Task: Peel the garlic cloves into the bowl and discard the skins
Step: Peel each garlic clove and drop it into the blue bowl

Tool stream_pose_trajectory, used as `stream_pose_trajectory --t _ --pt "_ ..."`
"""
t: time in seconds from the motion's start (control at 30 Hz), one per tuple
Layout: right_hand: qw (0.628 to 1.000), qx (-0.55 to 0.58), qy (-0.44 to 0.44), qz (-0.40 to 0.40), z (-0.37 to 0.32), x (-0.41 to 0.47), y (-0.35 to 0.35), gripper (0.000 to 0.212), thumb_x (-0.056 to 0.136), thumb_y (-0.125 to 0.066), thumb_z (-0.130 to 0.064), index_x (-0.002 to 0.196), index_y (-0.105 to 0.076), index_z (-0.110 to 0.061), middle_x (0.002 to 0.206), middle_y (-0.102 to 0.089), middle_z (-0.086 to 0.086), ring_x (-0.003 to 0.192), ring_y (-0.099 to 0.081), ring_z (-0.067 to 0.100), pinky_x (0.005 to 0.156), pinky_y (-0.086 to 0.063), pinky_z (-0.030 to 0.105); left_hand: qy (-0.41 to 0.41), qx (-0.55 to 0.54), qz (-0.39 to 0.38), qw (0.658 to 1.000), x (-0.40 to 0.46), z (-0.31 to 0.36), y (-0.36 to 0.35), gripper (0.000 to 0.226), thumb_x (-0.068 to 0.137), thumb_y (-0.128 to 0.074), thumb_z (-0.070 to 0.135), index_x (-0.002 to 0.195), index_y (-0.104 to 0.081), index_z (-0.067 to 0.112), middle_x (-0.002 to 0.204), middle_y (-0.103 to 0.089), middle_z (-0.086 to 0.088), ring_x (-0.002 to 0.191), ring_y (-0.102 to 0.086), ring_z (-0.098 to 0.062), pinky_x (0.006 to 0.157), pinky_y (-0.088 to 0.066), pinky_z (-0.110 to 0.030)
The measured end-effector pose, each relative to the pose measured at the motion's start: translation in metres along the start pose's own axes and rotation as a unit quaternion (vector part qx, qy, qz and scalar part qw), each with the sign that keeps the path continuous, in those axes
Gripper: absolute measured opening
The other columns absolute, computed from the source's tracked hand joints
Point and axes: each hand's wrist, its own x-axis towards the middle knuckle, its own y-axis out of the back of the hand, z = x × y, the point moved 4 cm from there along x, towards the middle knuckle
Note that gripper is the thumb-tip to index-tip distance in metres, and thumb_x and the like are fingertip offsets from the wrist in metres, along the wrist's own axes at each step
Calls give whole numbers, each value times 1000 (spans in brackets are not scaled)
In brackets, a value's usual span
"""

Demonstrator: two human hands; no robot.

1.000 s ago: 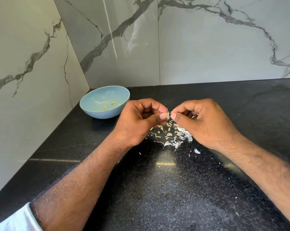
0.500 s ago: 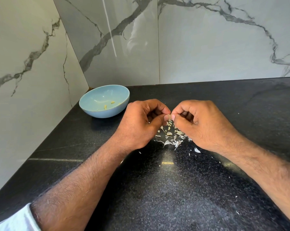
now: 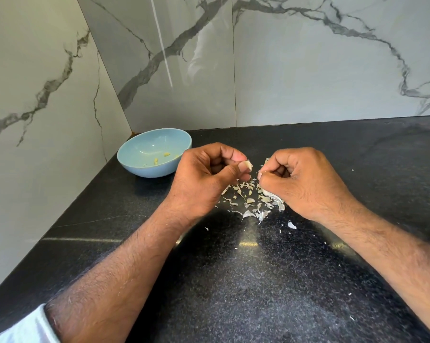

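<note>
- Small pale garlic clove [image 3: 248,165] – I see it pinched btwn thumb & fingertips of left hand [image 3: 209,179], just above the black speckled stone counter [image 3: 233,280].
- Right hand [image 3: 305,184] – fingers curled tight, pinching a papery bit; can't tell what exactly.
- Pale papery skin scraps [image 3: 251,201] – scattered on counter under both hands.
- Light-blue round ceramic bowl [image 3: 134,167] – near left hand, by the wall corner, few peeled cloves [image 3: 160,158] inside.

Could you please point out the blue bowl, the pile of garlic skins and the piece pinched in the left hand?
Blue bowl [image 3: 134,167]: head view, outer wall near the front rim.
Pile of garlic skins [image 3: 251,201]: head view, middle of the scraps on the counter.
Garlic piece [image 3: 248,165]: head view, pale tip showing past the left thumb.
</note>
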Motion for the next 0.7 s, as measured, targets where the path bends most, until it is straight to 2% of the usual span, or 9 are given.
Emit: stream_pose_trajectory --t 0.13,0.23,0.3,0.5,0.6,0.7 --pt "1000 21 -7 9 3 1 5 13 81 -86 -16 80 -78 -26 67 -71 -8 56 -60 0 55 -53 19 20 12 11 1000 0 -2 2 6 94 -80 5 99 -76 5 87 -81 -12 82 -80 -26 73 -63 -31" --pt "1000 11 17 -7 -3 -1 2 8 92 -78 -26 85 -80 -30 69 -73 -10 59 -68 16 53 -58 37 6 61 2 998 -1 -2 0 5 94 -81 7 98 -78 7 85 -81 -8 81 -80 -27 77 -67 -44" --pt "999 3 30 -14 -6 -2 -1 10 94 -75 -27 85 -79 -29 68 -73 -8 59 -68 25 51 -56 44 -3 76 -1 997 -3 -1 -2 5 94 -82 9 97 -78 8 84 -81 -7 79 -80 -28 77 -67 -46" --pt "999 -4 28 -24 -5 -3 -4 14 96 -73 -22 84 -78 -25 59 -67 -5 46 -55 23 39 -38 27 -20 109 25 994 -4 -1 -6 7 91 -85 11 94 -79 11 80 -79 -4 72 -78 -25 70 -67 -44" --pt "999 -12 28 -26 -4 -3 -4 15 97 -71 -20 85 -77 -25 58 -66 -3 42 -48 15 37 -35 27 -29 121 30 992 -4 0 -8 6 92 -85 11 93 -79 12 78 -78 -3 69 -76 -26 66 -66 -46" --pt "999 -18 37 -24 -5 -2 -3 14 96 -71 -20 85 -76 -25 59 -66 -6 46 -54 19 40 -42 32 -33 123 28 991 -5 0 -8 6 92 -85 12 93 -79 12 79 -78 -3 69 -76 -26 66 -66 -47"
